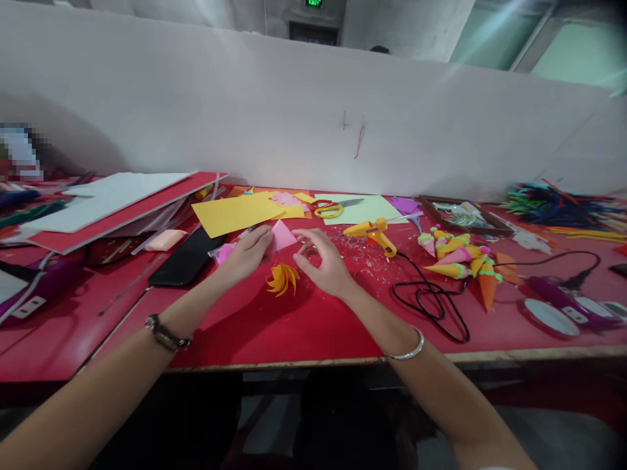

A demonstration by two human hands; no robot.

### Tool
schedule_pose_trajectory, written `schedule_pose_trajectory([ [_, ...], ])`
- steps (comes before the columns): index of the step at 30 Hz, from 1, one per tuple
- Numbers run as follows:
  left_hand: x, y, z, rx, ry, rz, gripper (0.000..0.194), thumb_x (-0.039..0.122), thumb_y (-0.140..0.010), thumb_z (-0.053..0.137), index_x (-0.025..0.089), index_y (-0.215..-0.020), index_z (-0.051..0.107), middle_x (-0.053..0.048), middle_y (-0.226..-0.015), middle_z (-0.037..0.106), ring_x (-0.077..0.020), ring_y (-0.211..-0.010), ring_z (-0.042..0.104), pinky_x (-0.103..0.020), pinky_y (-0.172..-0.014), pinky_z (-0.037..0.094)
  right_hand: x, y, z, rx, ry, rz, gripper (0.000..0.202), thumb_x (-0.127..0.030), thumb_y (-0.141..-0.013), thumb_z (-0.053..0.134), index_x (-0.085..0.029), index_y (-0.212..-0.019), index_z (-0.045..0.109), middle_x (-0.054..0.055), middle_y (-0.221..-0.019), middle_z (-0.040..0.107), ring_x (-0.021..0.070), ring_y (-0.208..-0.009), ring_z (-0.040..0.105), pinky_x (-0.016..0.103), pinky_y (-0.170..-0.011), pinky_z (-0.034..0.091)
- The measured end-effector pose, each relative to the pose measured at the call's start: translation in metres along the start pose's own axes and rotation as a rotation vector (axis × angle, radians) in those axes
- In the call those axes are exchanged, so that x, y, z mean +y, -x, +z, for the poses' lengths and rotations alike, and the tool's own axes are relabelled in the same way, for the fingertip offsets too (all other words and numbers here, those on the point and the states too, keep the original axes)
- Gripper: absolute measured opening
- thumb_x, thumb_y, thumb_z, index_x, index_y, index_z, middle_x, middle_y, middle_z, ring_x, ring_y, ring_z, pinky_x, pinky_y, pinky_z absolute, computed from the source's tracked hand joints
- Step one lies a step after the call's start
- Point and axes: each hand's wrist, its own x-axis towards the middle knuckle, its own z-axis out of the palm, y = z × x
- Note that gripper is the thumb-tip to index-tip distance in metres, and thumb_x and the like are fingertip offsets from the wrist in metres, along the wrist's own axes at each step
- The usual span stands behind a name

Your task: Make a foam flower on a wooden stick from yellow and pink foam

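A small pink paper piece is held at its left side by my left hand, whose fingers are pressed together on it. Just right of the paper is my right hand, fingers curved and apart, holding nothing that I can see. On the red table below the hands lies an orange spiky paper shape. Behind the paper are yellow sheets and yellow-handled scissors on a pale green sheet. A yellow glue gun lies to the right of my right hand.
A black phone lies left of my left hand. Right of the glue gun are its looped black cord, several paper cones and a brown tray. White and red boards are stacked at left. Paper scraps dot the table.
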Motion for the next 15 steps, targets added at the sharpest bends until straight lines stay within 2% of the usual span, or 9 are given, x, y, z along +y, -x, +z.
schedule_pose_trajectory([
  [4, -0.003, -0.016, 0.015, 0.001, -0.072, 0.142, 0.021, 0.036, -0.081, 0.039, 0.017, -0.071, 0.043, 0.002, -0.064, 0.045, -0.0097, -0.059, 0.044, -0.021, -0.055, 0.037, 0.001, -0.001, -0.003, 0.047, 0.051, 0.021, 0.033, -0.021, -0.080, 0.045, -0.025, -0.113, 0.041, 0.006, -0.106, 0.046, 0.0123, -0.080, 0.053, 0.031, -0.076, 0.049],
  [9, -0.008, -0.021, 0.020, 0.081, -0.263, 0.313, 0.022, 0.035, -0.077, 0.047, 0.015, -0.087, 0.048, 0.001, -0.072, 0.051, -0.0112, -0.063, 0.045, -0.023, -0.058, 0.036, 0.002, -0.002, -0.004, 0.110, 0.133, 0.000, 0.038, -0.019, -0.080, 0.046, -0.025, -0.116, 0.039, 0.006, -0.110, 0.043, 0.0129, -0.086, 0.052, 0.032, -0.082, 0.048],
  [15, -0.018, -0.018, 0.020, 0.122, -0.372, 0.330, 0.015, 0.027, -0.075, 0.048, 0.015, -0.085, 0.046, 0.001, -0.066, 0.051, -0.0099, -0.055, 0.044, -0.022, -0.052, 0.033, 0.002, -0.001, -0.003, 0.117, 0.181, -0.026, 0.035, -0.019, -0.081, 0.044, -0.025, -0.115, 0.039, 0.006, -0.109, 0.042, 0.0105, -0.077, 0.052, 0.031, -0.077, 0.049],
])
